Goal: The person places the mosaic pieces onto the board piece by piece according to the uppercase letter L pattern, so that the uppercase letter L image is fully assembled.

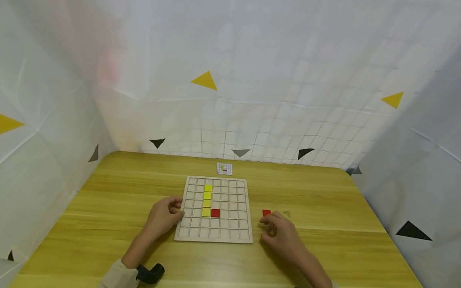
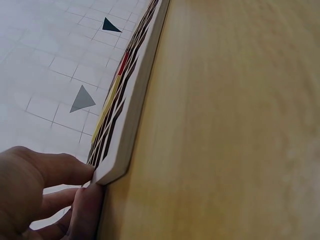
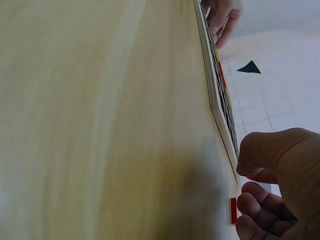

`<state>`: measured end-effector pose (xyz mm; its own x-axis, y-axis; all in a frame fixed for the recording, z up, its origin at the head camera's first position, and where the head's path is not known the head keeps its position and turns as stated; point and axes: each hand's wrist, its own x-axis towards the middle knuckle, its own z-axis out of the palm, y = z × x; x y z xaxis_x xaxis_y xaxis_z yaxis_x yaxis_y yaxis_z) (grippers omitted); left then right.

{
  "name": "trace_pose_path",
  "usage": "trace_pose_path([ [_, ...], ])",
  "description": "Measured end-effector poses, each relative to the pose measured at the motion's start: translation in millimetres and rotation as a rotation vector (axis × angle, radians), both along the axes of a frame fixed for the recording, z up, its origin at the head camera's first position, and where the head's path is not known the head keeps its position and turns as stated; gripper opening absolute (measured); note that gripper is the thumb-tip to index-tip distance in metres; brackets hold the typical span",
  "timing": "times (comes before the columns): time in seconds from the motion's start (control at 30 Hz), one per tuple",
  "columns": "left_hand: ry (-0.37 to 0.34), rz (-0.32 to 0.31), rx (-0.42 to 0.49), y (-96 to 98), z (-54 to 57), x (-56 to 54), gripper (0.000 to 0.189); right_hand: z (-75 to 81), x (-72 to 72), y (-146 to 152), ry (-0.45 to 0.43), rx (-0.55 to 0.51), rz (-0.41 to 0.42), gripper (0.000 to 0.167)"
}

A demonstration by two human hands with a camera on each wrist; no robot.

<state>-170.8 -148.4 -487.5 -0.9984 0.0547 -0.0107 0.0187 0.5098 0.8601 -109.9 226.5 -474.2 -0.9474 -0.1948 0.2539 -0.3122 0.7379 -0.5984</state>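
A pale wooden grid board lies on the table. Four square cells in one column hold yellow tiles, and a red tile sits right of the lowest. At the board's left edge, my left hand grips the rim with curled fingertips and thumb, seen close up at the corner in the left wrist view. My right hand hovers right of the board with bent fingers and a gap between thumb and index finger. A loose red tile lies just beyond its fingertips, also visible in the right wrist view.
A small printed card with a grid pattern lies behind the board. A dark mark shows on the wooden table right of the loose tile. White sheets with coloured triangles enclose the back and sides. A black band is on the left wrist.
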Motion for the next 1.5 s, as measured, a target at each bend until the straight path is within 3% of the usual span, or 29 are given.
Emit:
trace_pose_path([
  [0.5, -0.008, -0.010, 0.012, 1.2, -1.0, 1.2, 0.040, -7.8, 4.0, 20, -0.002, 0.031, -0.080, 0.034],
  [1.03, 0.013, -0.012, 0.029, -0.7, -0.4, 1.4, 0.040, -8.8, -8.2, 33, 0.020, 0.045, -0.098, 0.033],
  [1.5, 0.011, -0.001, 0.026, 0.2, 1.1, 1.5, 0.041, -5.7, -23.3, 40, 0.085, 0.067, -0.063, 0.028],
])
